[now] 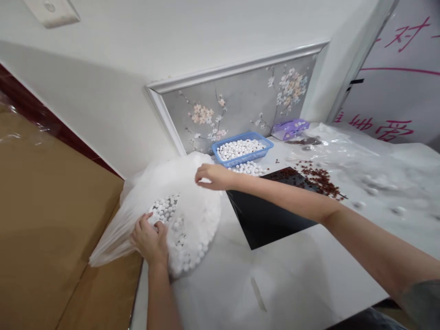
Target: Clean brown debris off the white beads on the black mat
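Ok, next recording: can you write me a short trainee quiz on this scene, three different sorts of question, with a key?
1. True or false: the left hand touches the plastic bag.
2. Besides the bag, what has white balls inside it?
A) the purple packet
B) the blue basket
C) the cardboard box
3. Fill in the colour: some of the small reddish pieces lie on a ____ sheet.

Key: 1 true; 2 B; 3 black.

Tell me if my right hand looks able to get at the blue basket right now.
Probably yes: your right hand is near the basket, and only loose white balls lie along its front. Its top is open.
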`<move>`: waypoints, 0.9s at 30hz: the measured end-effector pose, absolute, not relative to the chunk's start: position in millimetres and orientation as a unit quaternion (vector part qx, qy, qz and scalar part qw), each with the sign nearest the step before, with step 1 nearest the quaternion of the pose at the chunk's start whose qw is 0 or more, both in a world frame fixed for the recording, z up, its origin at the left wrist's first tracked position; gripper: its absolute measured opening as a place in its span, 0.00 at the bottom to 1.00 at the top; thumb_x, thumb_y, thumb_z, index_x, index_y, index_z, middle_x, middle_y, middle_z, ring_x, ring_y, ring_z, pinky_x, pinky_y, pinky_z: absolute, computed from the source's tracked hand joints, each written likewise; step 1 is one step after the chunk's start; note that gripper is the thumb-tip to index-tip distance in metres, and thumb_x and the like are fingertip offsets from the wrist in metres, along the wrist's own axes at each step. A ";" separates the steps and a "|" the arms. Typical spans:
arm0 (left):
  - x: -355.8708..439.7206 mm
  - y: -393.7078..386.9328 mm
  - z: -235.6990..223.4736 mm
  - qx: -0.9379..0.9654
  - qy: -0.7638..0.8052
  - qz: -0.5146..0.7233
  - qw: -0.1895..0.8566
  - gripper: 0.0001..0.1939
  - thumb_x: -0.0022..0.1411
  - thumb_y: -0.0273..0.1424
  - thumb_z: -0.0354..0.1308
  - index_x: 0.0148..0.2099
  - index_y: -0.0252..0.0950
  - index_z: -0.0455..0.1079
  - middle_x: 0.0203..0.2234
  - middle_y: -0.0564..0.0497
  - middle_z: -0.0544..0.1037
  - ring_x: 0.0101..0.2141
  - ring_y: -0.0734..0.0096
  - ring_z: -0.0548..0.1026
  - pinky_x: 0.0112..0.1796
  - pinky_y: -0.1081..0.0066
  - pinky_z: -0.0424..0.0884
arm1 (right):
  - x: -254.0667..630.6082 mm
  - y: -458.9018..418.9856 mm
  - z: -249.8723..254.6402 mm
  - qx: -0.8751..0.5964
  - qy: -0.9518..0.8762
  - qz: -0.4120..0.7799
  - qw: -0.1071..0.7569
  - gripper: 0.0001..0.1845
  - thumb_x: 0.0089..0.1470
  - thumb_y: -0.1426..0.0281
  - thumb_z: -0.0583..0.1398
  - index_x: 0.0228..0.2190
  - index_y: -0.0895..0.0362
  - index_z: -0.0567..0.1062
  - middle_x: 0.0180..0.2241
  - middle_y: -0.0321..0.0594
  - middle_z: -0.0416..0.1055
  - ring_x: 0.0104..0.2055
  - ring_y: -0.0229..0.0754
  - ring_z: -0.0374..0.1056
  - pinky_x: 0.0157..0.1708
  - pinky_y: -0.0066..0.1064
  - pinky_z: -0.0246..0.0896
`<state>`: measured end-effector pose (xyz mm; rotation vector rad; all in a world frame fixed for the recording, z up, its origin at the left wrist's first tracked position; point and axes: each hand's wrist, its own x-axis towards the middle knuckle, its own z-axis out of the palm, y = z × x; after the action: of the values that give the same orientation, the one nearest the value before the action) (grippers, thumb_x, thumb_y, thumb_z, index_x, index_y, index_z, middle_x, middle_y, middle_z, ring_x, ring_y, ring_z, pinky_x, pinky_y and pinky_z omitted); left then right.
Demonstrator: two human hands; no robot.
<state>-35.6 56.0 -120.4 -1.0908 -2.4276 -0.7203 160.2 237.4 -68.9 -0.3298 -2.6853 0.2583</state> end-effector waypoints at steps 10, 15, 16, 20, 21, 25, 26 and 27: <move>-34.7 56.6 -121.2 -0.394 -0.860 -0.260 0.195 0.18 0.55 0.28 0.48 0.48 0.32 0.68 0.49 0.42 0.71 0.49 0.54 0.67 0.52 0.54 0.57 | 26.6 190.8 -105.2 -0.071 -0.992 0.093 0.048 0.32 0.49 0.63 0.63 0.53 0.60 0.64 0.51 0.53 0.62 0.52 0.55 0.60 0.45 0.42 0.61; -36.5 57.6 -122.9 -0.385 -0.863 -0.270 0.183 0.19 0.54 0.27 0.48 0.48 0.33 0.68 0.51 0.42 0.70 0.49 0.54 0.67 0.53 0.54 0.56 | 5.3 189.0 -114.2 -0.115 -0.990 0.075 0.010 0.39 0.44 0.56 0.65 0.55 0.55 0.61 0.55 0.53 0.59 0.56 0.61 0.55 0.46 0.49 0.60; -37.1 57.6 -123.0 -0.381 -0.865 -0.273 0.181 0.19 0.53 0.27 0.49 0.47 0.32 0.68 0.51 0.42 0.70 0.49 0.54 0.67 0.53 0.54 0.56 | 4.6 187.6 -116.3 -0.120 -0.990 0.070 0.016 0.38 0.46 0.54 0.63 0.56 0.54 0.61 0.55 0.53 0.58 0.56 0.61 0.55 0.46 0.50 0.60; -38.0 56.2 -122.7 -0.373 -0.868 -0.277 0.173 0.19 0.53 0.27 0.49 0.48 0.32 0.68 0.51 0.41 0.70 0.49 0.54 0.67 0.53 0.53 0.56 | 6.6 184.8 -126.1 -0.140 -0.987 0.058 0.051 0.30 0.56 0.51 0.54 0.54 0.55 0.62 0.52 0.53 0.60 0.54 0.56 0.59 0.46 0.45 0.60; -37.7 55.6 -122.5 -0.373 -0.870 -0.274 0.170 0.19 0.53 0.27 0.49 0.48 0.32 0.68 0.51 0.41 0.70 0.49 0.54 0.67 0.53 0.53 0.56 | 7.4 185.3 -128.1 -0.144 -0.986 0.059 0.054 0.28 0.57 0.52 0.53 0.53 0.56 0.64 0.51 0.52 0.61 0.52 0.54 0.61 0.45 0.43 0.62; -35.5 54.2 -122.2 -0.382 -0.871 -0.260 0.165 0.19 0.55 0.28 0.48 0.49 0.31 0.67 0.50 0.41 0.70 0.50 0.53 0.67 0.53 0.53 0.57 | 10.6 190.4 -130.2 -0.150 -0.985 0.066 0.048 0.26 0.58 0.52 0.52 0.50 0.56 0.67 0.47 0.50 0.66 0.45 0.49 0.68 0.37 0.37 0.65; -35.0 54.1 -122.4 -0.385 -0.869 -0.261 0.168 0.19 0.55 0.28 0.48 0.49 0.31 0.67 0.50 0.41 0.70 0.50 0.53 0.66 0.53 0.53 0.56 | 11.3 191.7 -129.4 -0.149 -0.986 0.067 0.045 0.25 0.58 0.52 0.52 0.49 0.56 0.67 0.47 0.49 0.67 0.44 0.49 0.69 0.36 0.37 0.65; -34.5 54.2 -122.7 -0.388 -0.867 -0.262 0.171 0.19 0.55 0.28 0.48 0.49 0.32 0.67 0.51 0.42 0.69 0.51 0.53 0.66 0.53 0.53 0.56 | 11.9 192.8 -128.4 -0.148 -0.986 0.067 0.043 0.25 0.58 0.51 0.52 0.47 0.56 0.69 0.46 0.48 0.68 0.43 0.49 0.69 0.35 0.36 0.65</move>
<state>-34.5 54.2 -122.7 -1.1017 -2.4614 -0.7429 11.9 192.8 -128.4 -0.4517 -3.0152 0.2040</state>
